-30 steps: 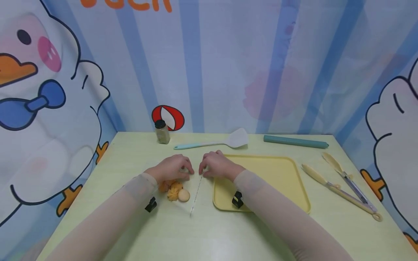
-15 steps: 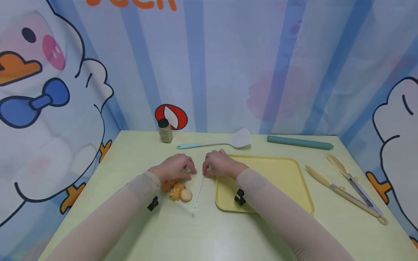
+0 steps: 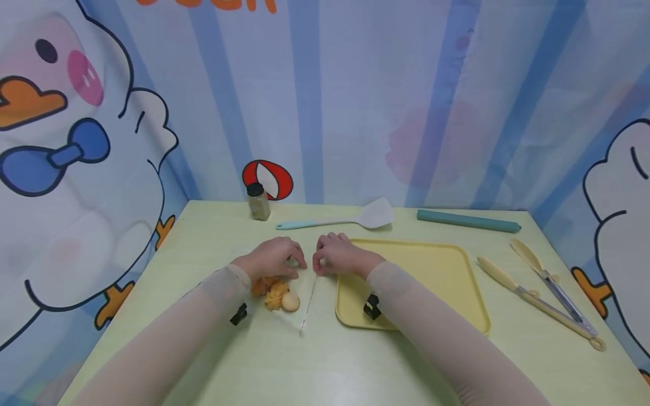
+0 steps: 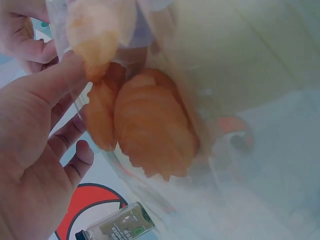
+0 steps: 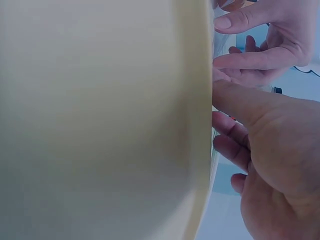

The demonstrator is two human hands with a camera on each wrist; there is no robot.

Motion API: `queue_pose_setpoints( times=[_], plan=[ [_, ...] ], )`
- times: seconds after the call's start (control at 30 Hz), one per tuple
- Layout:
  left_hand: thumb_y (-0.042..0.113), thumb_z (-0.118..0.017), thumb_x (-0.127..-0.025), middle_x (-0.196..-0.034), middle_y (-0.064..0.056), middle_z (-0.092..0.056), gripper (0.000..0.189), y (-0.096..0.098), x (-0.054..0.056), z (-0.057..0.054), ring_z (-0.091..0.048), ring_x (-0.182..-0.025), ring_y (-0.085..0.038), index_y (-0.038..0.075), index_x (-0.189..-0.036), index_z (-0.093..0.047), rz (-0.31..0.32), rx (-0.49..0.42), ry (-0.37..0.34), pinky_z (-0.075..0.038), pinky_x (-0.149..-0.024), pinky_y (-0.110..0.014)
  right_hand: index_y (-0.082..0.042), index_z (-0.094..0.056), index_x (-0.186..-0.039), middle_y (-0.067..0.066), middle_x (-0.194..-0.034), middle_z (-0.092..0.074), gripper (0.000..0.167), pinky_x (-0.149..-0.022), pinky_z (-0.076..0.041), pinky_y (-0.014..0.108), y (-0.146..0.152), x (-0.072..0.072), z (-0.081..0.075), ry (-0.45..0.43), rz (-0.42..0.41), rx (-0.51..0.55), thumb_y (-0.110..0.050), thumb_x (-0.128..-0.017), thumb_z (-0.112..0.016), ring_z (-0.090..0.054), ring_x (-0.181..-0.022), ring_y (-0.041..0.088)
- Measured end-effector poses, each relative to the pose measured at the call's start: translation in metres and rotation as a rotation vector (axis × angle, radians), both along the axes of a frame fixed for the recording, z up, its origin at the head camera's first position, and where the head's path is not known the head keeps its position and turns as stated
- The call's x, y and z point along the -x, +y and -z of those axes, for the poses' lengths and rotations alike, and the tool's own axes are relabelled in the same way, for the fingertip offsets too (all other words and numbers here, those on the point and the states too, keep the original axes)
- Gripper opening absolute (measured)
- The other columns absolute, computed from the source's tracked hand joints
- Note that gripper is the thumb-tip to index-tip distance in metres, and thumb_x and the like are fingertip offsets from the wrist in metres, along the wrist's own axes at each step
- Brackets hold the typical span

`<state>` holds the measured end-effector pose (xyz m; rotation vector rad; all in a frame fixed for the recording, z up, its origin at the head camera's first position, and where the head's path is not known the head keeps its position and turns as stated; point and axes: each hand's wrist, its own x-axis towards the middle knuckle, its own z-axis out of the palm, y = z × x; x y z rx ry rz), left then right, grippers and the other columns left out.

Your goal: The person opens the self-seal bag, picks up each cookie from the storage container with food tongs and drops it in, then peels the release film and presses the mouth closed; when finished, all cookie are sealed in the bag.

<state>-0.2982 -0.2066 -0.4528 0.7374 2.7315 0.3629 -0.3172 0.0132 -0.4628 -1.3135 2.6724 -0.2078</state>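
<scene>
A clear plastic zip bag lies on the table, a thin dashed strip along its right edge. Inside are several toy-like pastries, among them an orange ridged one and a small round pale one. Bent over the bag's top, my left hand touches it, its thumb and forefinger tips apart. Beside it my right hand pinches the bag's edge strip at the far end. The pinched spot is partly hidden by the tray rim in the right wrist view.
A yellow tray sits right of the bag, under my right forearm. Behind are a spice jar, a spatula and a teal rod. Tongs with yellow ends lie at the far right.
The head view has shifted slightly, so everything sits a little further right. Both hands stay nearly in place at the bag's far end.
</scene>
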Motion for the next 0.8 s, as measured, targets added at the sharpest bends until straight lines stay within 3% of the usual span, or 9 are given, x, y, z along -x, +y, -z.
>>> queue_pose_setpoints(
  times=[0.13,0.37,0.57,0.8],
  plan=[
    [0.023,-0.086,-0.086,-0.117,0.007,-0.073,0.021,-0.0001,-0.0004,-0.0003,-0.062,-0.111,-0.015,0.027,-0.107,-0.082,0.001,0.003,-0.006,-0.052,-0.101,-0.04,-0.026,-0.072,-0.091,0.004,-0.123,-0.057,0.008,-0.094,-0.034,0.042,0.0026,-0.0051,-0.0036,-0.026,-0.011,0.01,-0.027,-0.098,-0.072,-0.047,-0.112,0.024],
    [0.023,-0.086,-0.086,-0.116,0.006,-0.074,0.021,-0.0009,-0.002,-0.0017,-0.063,-0.111,-0.016,0.026,-0.106,-0.082,0.001,0.019,0.004,-0.052,-0.102,-0.04,-0.029,-0.076,-0.095,0.005,-0.127,-0.06,0.006,-0.097,-0.035,0.047,0.0024,-0.0028,-0.0018,-0.025,0.011,0.089,-0.03,-0.092,-0.08,-0.049,-0.119,0.027],
    [0.025,-0.086,-0.086,-0.12,0.006,-0.073,0.022,0.0008,-0.0011,-0.0021,-0.063,-0.113,-0.016,0.027,-0.108,-0.082,0.002,0.026,-0.001,-0.052,-0.103,-0.041,-0.029,-0.075,-0.087,0.003,-0.125,-0.06,0.007,-0.096,-0.035,0.047,0.001,0.0015,0.0009,0.007,0.004,0.077,-0.029,-0.092,-0.08,-0.048,-0.117,0.025],
    [0.024,-0.086,-0.086,-0.121,0.006,-0.073,0.022,0.003,-0.0013,-0.003,-0.063,-0.117,-0.017,0.027,-0.107,-0.082,-0.011,0.046,0.008,-0.05,-0.105,-0.041,-0.024,-0.07,-0.088,0.003,-0.128,-0.056,0.012,-0.098,-0.034,0.045,0.002,-0.0008,0.0014,-0.006,-0.019,0.03,-0.031,-0.098,-0.072,-0.045,-0.118,0.025]
  ],
)
